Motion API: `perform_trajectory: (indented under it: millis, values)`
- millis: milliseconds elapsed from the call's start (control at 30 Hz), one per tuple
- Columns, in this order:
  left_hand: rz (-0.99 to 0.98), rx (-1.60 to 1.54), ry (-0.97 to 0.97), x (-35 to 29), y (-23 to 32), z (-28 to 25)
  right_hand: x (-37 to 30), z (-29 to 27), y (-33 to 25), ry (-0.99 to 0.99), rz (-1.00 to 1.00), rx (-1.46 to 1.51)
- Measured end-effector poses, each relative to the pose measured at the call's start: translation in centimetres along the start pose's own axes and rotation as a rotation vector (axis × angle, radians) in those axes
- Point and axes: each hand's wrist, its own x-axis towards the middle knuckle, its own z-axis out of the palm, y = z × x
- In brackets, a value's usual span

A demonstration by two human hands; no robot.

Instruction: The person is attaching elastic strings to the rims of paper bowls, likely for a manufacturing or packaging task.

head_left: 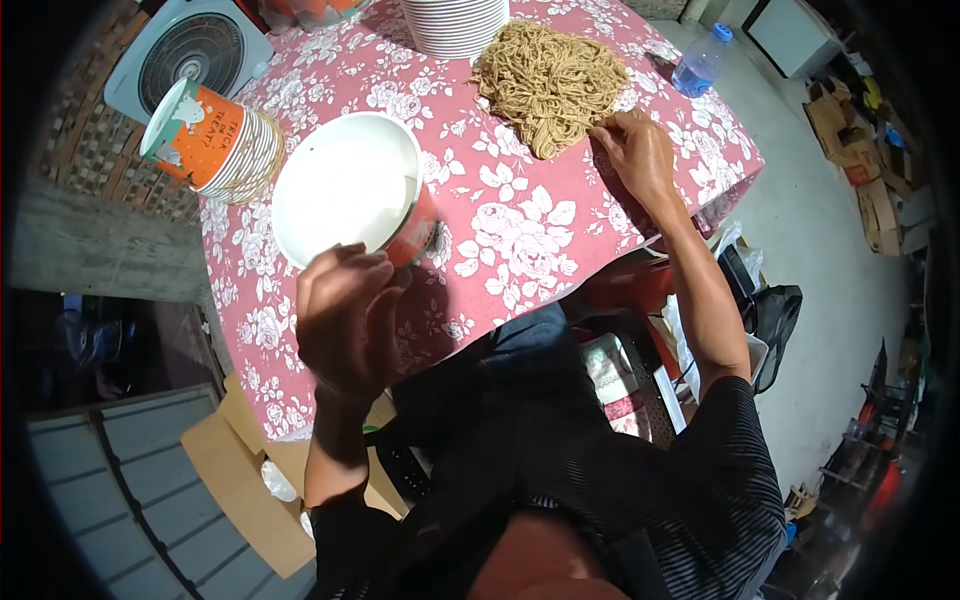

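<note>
In the head view, a table is spread with a pink tablecloth (530, 240) patterned with white flowers, and both bare hands are above or on it. The left hand (345, 325) is at the near rim of a round bucket (345, 185), its fingers curled and bunched close together; whether they pinch the rim or merely lie against it, I cannot tell. The bucket — white inside, with orange-red showing on its outer wall — sits on the left half of the cloth, its wide mouth facing up toward the camera. The right hand (640, 150) is at the near right edge of a heap of tan cords (550, 85), fingers bent and the gap to the thumb narrow; I cannot tell whether a cord is between them. The heap lies loosely tangled toward the far side of the table, to the right of the bucket. Left of the bucket, a stack of nested buckets (215, 140) leans over, the end one orange with a white figure, and a grey-blue fan (195, 60) is just beyond. A second stack of white rims (457, 25) stands at the top edge, while a clear bottle (698, 65) with a blue cap is near the far right corner.
</note>
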Motion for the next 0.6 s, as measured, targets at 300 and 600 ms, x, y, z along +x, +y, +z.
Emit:
perform_trajectory:
  millis: [300,600]
  values:
    - [-0.098,-0.384,-0.159,-2.6,2.6,5.0,-3.7,-1.8,0.7,-0.192,0.199,0.560]
    - [-0.837,-1.061,-0.592,0.2,1.3,13.9,-9.9,-3.7,-7.0,-0.547,0.301,1.029]
